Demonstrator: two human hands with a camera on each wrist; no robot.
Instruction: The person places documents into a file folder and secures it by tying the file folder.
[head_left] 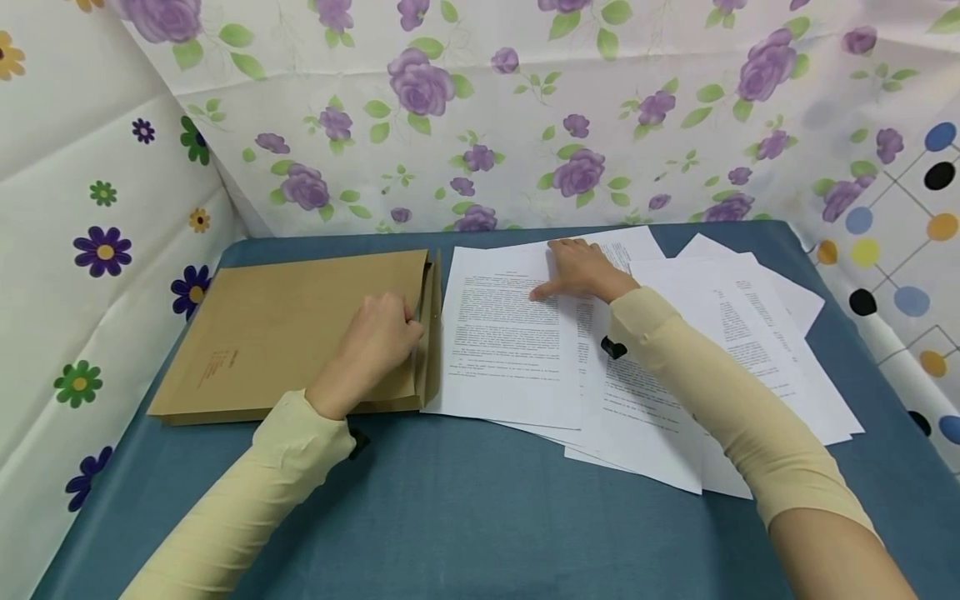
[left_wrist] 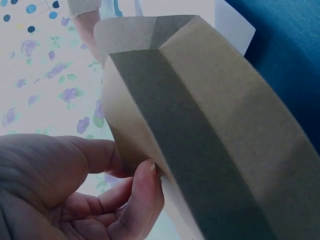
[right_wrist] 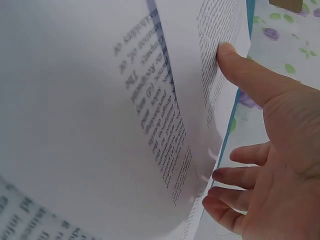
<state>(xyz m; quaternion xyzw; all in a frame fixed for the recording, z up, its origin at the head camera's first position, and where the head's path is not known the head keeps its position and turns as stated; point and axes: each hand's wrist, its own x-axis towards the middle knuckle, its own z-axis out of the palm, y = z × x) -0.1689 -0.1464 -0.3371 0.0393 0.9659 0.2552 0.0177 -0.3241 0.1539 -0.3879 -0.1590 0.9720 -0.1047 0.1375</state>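
Observation:
A brown paper envelope (head_left: 300, 325) with small red print lies flat on the left side of the table. My left hand (head_left: 375, 342) pinches the edge of its mouth between thumb and fingers. In the left wrist view the envelope's folded side (left_wrist: 175, 125) stands partly spread. Right of the envelope is a printed sheet (head_left: 510, 333), its left edge close by the mouth. My right hand (head_left: 581, 271) rests over the upper right of this sheet, fingers spread. In the right wrist view the thumb (right_wrist: 250, 70) touches the printed page and the other fingers (right_wrist: 235, 177) lie loosely bent near the paper's edge.
More printed sheets (head_left: 750, 333) overlap in a loose fan under and beyond my right forearm. A blue cloth (head_left: 480, 517) covers the table. A flowered white curtain (head_left: 480, 108) hangs behind it, with patterned sheeting at both sides.

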